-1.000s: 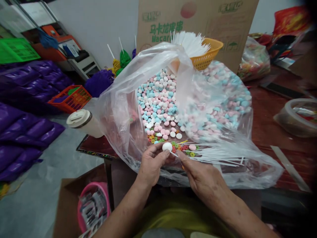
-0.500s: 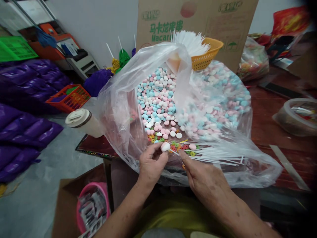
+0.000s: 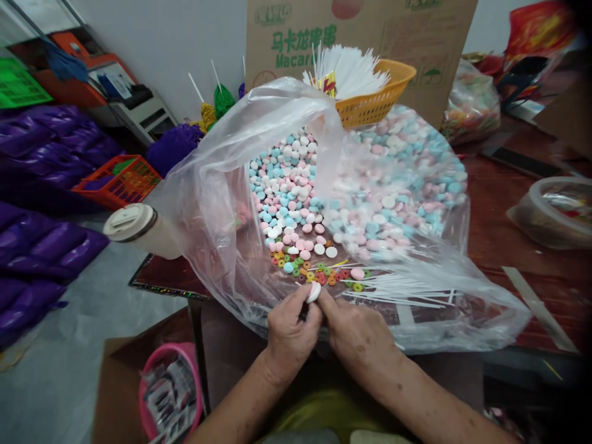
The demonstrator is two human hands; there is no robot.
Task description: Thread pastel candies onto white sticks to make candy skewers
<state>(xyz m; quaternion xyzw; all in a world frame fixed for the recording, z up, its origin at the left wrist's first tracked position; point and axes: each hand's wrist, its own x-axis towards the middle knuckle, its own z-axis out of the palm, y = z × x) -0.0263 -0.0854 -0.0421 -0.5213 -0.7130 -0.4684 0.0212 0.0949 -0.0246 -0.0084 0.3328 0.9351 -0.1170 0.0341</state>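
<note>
My left hand (image 3: 290, 330) pinches a round white candy (image 3: 314, 291) between thumb and fingertips. My right hand (image 3: 356, 333) is closed right beside it, fingertips touching the candy; the thin white stick it gripped earlier is hidden by the fingers. Both hands sit at the near mouth of a big clear plastic bag (image 3: 231, 203) filled with pink, blue and white candies (image 3: 291, 191). Small coloured ring candies (image 3: 319, 274) and loose white sticks (image 3: 402, 290) lie just beyond my fingers.
A yellow basket (image 3: 374, 105) of white sticks stands behind the bag, before a cardboard box (image 3: 361, 31). A lidded cup (image 3: 139, 229) stands left. Purple packets (image 3: 41, 246), an orange crate (image 3: 118, 182), a pink bucket (image 3: 169, 388) and a tape roll (image 3: 552, 213) surround the dark table (image 3: 518, 259).
Both hands came together and drew nearer to me. The white candy moved down with them, and the stick in the right hand is no longer visible.
</note>
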